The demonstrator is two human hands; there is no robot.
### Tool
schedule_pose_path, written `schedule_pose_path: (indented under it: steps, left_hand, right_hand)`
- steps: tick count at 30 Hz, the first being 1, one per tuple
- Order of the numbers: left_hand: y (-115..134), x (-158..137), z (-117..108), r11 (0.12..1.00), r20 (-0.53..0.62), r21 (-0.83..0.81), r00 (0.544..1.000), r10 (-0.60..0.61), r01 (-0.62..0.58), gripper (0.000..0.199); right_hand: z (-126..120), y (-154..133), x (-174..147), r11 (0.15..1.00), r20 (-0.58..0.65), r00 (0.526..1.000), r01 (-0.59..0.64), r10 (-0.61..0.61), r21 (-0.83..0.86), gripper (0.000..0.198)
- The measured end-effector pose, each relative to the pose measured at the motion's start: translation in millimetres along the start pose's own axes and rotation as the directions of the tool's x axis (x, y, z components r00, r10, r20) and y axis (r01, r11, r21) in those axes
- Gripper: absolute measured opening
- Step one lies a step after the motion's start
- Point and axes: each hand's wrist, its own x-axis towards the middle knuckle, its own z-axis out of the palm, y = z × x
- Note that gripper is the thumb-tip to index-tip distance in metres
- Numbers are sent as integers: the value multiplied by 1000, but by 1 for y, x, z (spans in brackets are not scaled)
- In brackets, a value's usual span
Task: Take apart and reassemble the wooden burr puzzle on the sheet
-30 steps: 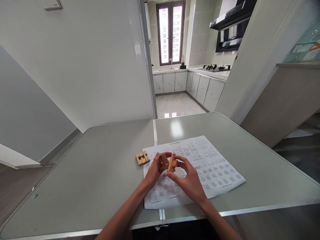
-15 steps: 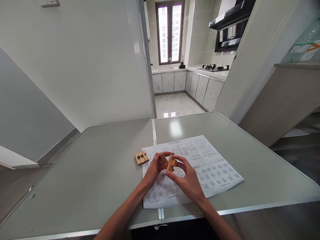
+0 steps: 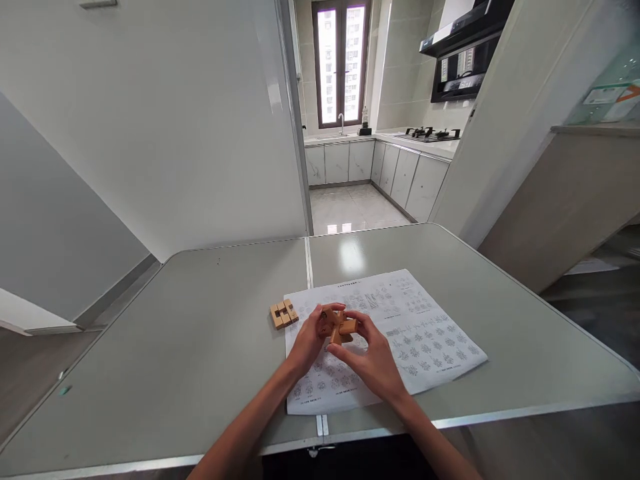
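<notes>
Between my two hands are the interlocking wooden puzzle pieces point(image 3: 342, 326), brown and crossing each other, held just over a printed sheet. My left hand point(image 3: 309, 335) closes round their left side, with its fingers behind them. On the right, my right hand point(image 3: 369, 352) grips them between the thumb below and the fingers above. The white instruction sheet point(image 3: 430, 333), covered in small line drawings, lies under both hands. By its left edge rests a small group of notched wooden blocks point(image 3: 283, 314), lighter in colour, side by side.
The grey folding table point(image 3: 200, 347) has a metal seam down its middle and a metal rim. A small green object point(image 3: 65, 390) lies near its left edge. A white wall point(image 3: 200, 120) rises behind, with a doorway to a kitchen with cabinets point(image 3: 336, 164).
The wooden pieces in my hands have come closer together and turned, now forming a tighter cross. My right hand has shifted slightly left. The blocks on the table have stayed put.
</notes>
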Motion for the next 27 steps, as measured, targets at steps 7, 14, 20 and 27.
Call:
schedule_pose_path:
  steps: [7, 14, 20, 27]
  left_hand:
    - [3, -2, 2, 1000, 34, -1, 999, -7, 7, 51]
    - [0, -1, -1, 1000, 37, -8, 999, -1, 2, 49]
    - [0, 0, -3, 999, 36, -45, 999, 21, -19, 45]
    - [-1, 2, -2, 997, 34, -3, 996, 83, -83, 43]
  right_hand:
    - [2, -2, 1, 995, -33, 997, 74, -77, -65, 60]
    - [1, -5, -1, 994, -54, 996, 73, -78, -78, 58]
    - [1, -3, 2, 993, -45, 996, 74, -79, -90, 57]
    - [-7, -6, 7, 1000, 23, 1000, -9, 9, 29, 63]
